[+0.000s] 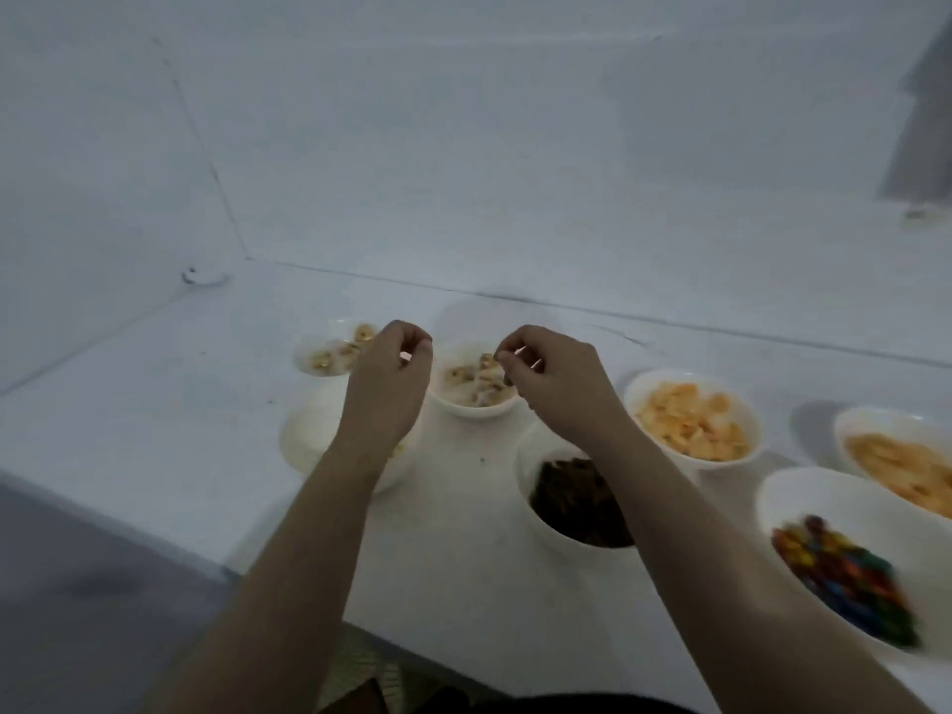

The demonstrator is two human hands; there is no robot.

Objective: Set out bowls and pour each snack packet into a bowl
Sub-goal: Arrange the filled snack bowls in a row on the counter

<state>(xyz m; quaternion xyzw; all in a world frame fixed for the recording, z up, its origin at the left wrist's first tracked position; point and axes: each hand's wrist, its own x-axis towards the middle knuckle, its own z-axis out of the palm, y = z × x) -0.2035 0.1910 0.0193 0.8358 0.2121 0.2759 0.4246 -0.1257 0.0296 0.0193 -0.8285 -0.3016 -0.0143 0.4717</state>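
- Seven white bowls are out on the white counter (pixel 154 404), most already holding snacks, so this looks close to done.
- Biggest-looking ones sit at the right: the candy bowl (pixel 803 507) with coloured sweets, the bowl at the far right edge (pixel 865 425) with pale orange strips, and the cracker bowl (pixel 649 389). They look like ceramic, so probably heavy-ish, stiff and chippable; I'd grab them by the rim or cup them from below.
- The dark-snack bowl (pixel 530 487) sits under the right forearm, and the near-left bowl (pixel 304 435) is mostly hidden by the left arm.
- The middle bowl (pixel 466 407) and the small far-left bowl (pixel 309 353) hold mixed light pieces, which look loose, light and crumbly.
- Left hand (pixel 389 383) hovers just left of the middle bowl, fingers curled in toward the thumb like a pinch. Can't tell if anything is in it.
- Right hand (pixel 554 389) hovers over that bowl's right rim, fingertips curled the same way; maybe a tiny bit is pinched, but it's too blurry to say.
- No packet visible anywhere.
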